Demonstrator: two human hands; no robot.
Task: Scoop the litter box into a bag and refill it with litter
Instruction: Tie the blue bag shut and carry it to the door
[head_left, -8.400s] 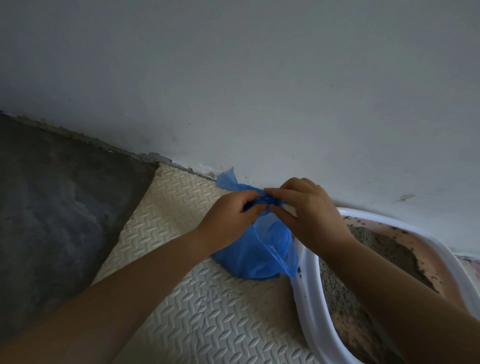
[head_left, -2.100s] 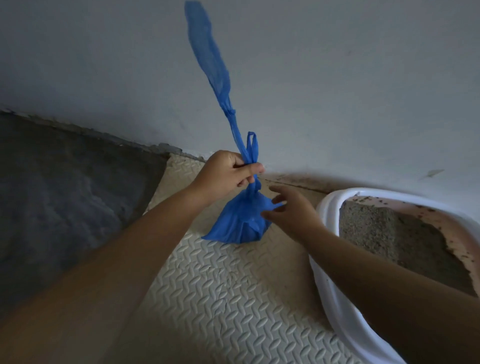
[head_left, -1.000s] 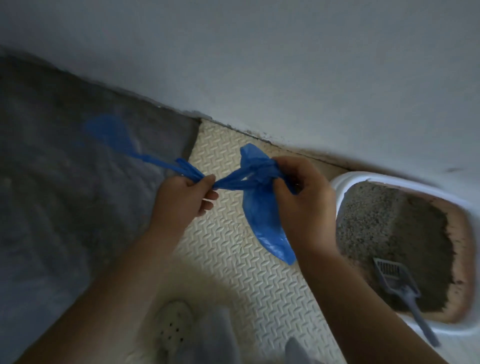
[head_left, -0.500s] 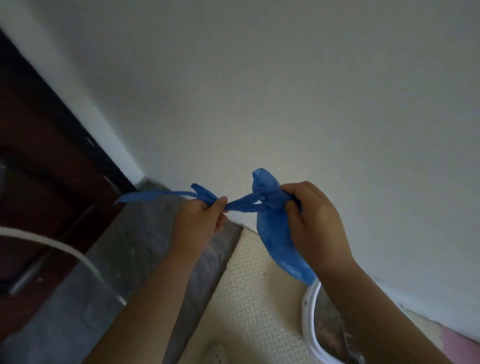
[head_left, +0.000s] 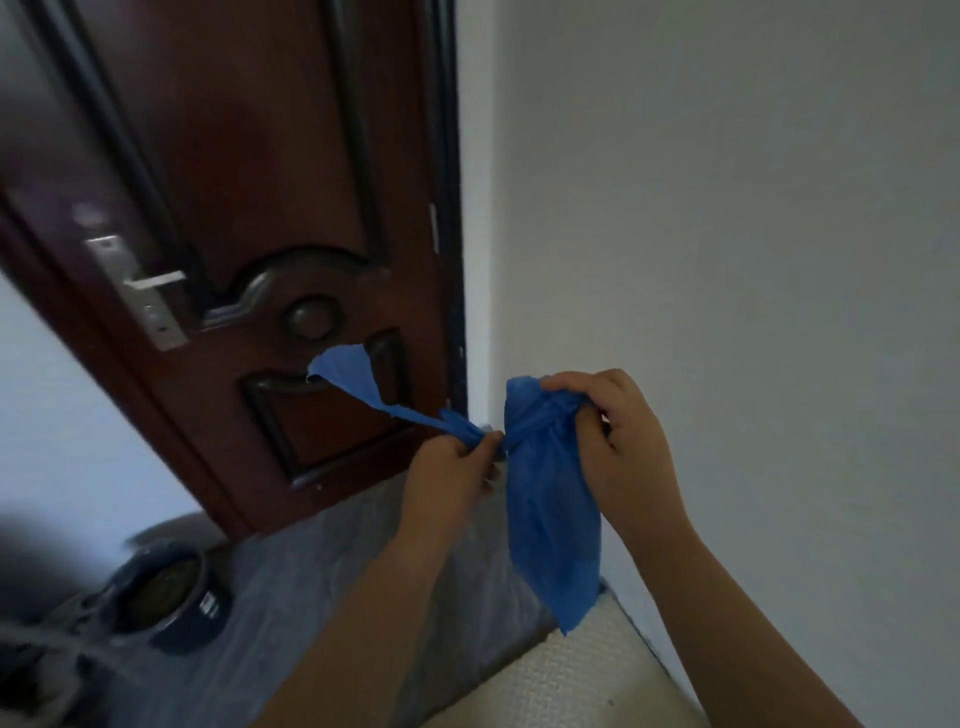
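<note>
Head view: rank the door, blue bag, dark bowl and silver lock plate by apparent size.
1. door, by far.
2. blue bag, held near the camera, which inflates it.
3. dark bowl on the floor; near the bag's bulk, so 2 and 3 are unsure.
4. silver lock plate, smallest.

Both hands (head_left: 540, 452) grip blue bag (head_left: 550, 525); door (head_left: 249, 171) behind

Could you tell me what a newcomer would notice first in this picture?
A blue bag hangs mid-frame, its neck held by the right hand while the left hand pinches its twisted tail. Behind, upper left, is a red-brown door with a silver handle; a dark bowl sits on the floor, lower left.
</note>
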